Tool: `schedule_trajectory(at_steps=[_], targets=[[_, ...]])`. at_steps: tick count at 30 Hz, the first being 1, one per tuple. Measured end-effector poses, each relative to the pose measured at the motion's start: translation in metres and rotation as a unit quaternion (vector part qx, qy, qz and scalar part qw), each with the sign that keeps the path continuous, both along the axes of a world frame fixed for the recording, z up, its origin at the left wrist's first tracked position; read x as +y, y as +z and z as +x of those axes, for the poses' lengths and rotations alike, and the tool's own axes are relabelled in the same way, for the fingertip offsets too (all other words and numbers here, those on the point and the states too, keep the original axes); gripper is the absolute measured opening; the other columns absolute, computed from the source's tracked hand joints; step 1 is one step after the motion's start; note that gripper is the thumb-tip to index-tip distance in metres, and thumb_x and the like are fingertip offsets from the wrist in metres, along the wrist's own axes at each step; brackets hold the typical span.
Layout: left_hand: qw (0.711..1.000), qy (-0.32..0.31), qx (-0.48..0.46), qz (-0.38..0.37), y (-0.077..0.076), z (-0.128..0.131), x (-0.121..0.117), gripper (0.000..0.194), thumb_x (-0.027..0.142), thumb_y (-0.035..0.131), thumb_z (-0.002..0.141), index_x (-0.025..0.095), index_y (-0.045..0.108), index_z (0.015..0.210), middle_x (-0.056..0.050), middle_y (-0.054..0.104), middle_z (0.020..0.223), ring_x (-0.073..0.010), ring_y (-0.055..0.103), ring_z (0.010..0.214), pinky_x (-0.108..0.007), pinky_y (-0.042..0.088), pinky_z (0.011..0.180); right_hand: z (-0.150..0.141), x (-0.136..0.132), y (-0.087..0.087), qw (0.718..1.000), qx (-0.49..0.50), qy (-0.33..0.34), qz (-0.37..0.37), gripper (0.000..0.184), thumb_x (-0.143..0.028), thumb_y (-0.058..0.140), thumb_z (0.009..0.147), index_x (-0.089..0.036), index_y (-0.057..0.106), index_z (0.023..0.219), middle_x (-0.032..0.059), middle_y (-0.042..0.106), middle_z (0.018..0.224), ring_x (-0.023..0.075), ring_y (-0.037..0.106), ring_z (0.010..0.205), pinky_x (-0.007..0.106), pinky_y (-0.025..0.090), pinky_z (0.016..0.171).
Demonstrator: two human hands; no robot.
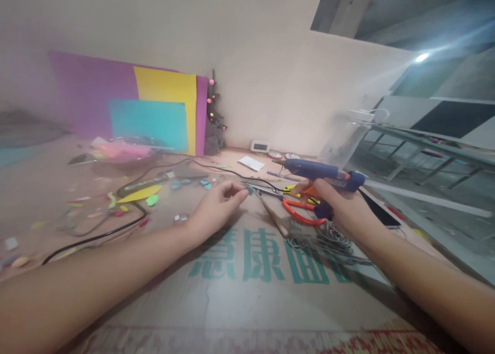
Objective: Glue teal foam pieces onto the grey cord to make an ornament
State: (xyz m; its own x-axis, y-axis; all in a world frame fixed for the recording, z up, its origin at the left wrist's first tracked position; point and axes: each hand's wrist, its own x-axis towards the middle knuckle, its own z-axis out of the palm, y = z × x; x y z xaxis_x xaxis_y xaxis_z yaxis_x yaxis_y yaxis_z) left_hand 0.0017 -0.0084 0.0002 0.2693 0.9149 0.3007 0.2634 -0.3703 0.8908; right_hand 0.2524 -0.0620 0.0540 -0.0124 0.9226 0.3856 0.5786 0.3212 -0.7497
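Observation:
My right hand [332, 196] is wrapped round the grip of a blue hot glue gun [315, 169] with an orange trigger, its nozzle pointing left. My left hand [222, 204] is closed in a pinch, and a small teal piece [251, 190] shows at its fingertips; its exact kind is too small to tell. Below the glue gun lie scissors with red-orange handles [303, 220] and a second tool with yellow handles [288, 189]. A thin wooden-handled tool [274, 214] rests between my hands.
Foam scraps, including a green piece [152, 200] and a yellow piece [139, 193], litter the table's left side among black cable [127, 225]. Coiled grey cord [328, 240] and a phone [381, 209] lie right. Coloured sheets [150, 124] and a small decorated tree [214, 116] stand behind.

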Motion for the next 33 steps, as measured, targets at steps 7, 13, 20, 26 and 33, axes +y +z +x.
schedule_trajectory(at_steps=[7,13,20,26,33], targets=[[0.999,-0.018,0.025,0.025,0.001,0.001,-0.003,0.022,0.037,0.055,0.086,0.017,0.062,0.08,-0.002,0.066,0.082,-0.0169,0.059,0.077,-0.028,0.044,0.07,0.012,0.03,0.028,0.995,-0.031,-0.094,-0.007,0.047,-0.063,0.064,0.075,-0.02,0.072,0.093,0.008,0.074,0.085,0.0223,0.068,0.07,0.031,0.053,0.056],[0.998,-0.019,0.045,0.039,-0.002,0.001,-0.002,0.021,0.036,0.055,0.087,0.018,0.063,0.081,-0.001,0.067,0.08,-0.017,0.06,0.076,-0.028,0.046,0.07,0.01,0.095,0.032,0.988,-0.108,-0.094,-0.051,0.048,-0.057,0.063,0.077,-0.019,0.07,0.106,0.0091,0.073,0.09,0.0185,0.064,0.066,0.026,0.047,0.047],[0.998,-0.028,0.049,0.024,-0.001,0.002,-0.001,0.021,0.036,0.054,0.087,0.018,0.062,0.081,-0.002,0.067,0.081,-0.0176,0.06,0.077,-0.028,0.045,0.071,0.01,0.167,-0.004,0.97,-0.195,-0.118,-0.089,0.038,-0.045,0.067,0.078,-0.014,0.071,0.102,0.0093,0.074,0.09,0.0219,0.066,0.079,0.028,0.048,0.066],[0.999,-0.028,0.041,0.02,0.0,0.002,-0.004,0.02,0.036,0.055,0.086,0.018,0.062,0.081,-0.002,0.067,0.082,-0.0181,0.061,0.078,-0.029,0.047,0.072,0.003,0.182,-0.023,0.963,-0.231,-0.087,-0.11,0.036,-0.045,0.062,0.083,-0.013,0.072,0.097,0.0124,0.074,0.094,0.0228,0.067,0.085,0.027,0.046,0.071],[0.999,-0.024,0.038,0.024,0.001,0.001,-0.004,0.019,0.035,0.056,0.086,0.018,0.063,0.081,-0.001,0.068,0.082,-0.0174,0.062,0.078,-0.028,0.047,0.072,0.023,0.17,-0.01,0.954,-0.266,-0.074,-0.116,0.04,-0.049,0.064,0.082,-0.015,0.07,0.1,0.0094,0.075,0.095,0.0229,0.066,0.084,0.028,0.046,0.074]])
